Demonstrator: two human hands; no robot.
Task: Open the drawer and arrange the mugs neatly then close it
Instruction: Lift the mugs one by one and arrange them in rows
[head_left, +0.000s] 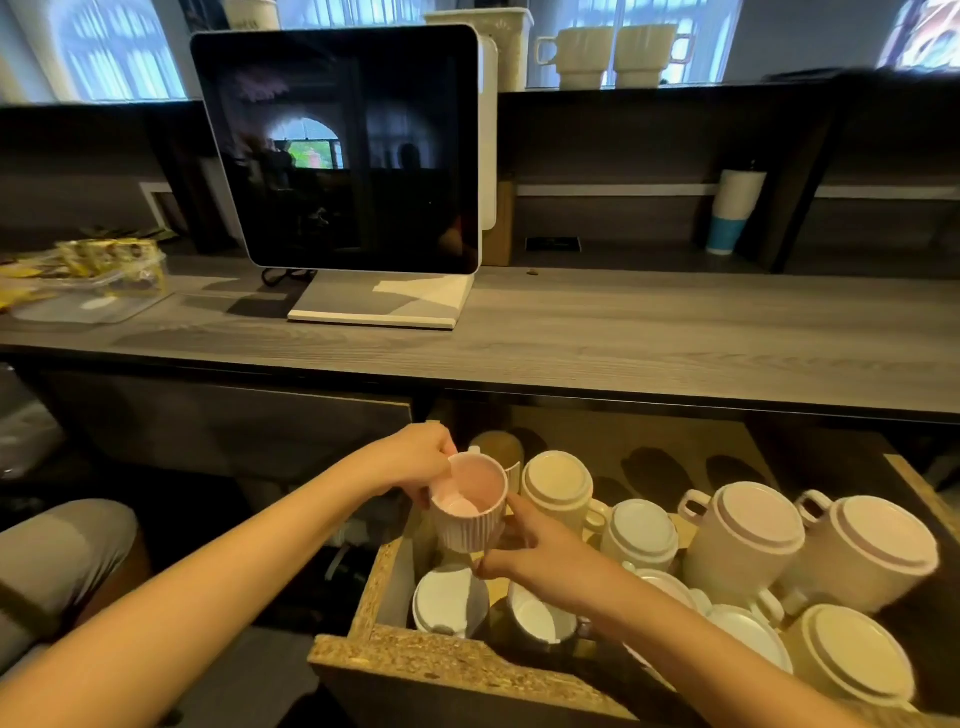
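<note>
Seen beneath the matt, grey wood-grain counter (675, 332): raw, rough chipboard along the drawer (395, 660) edge. Held above it, a ribbed pink ceramic mug (467, 512), smooth and softly glossy inside. Beside that, glazed cream mugs (743, 535) with a faint sheen. Stood on the counter, a glossy black screen (337, 150) in smooth white plastic.
</note>
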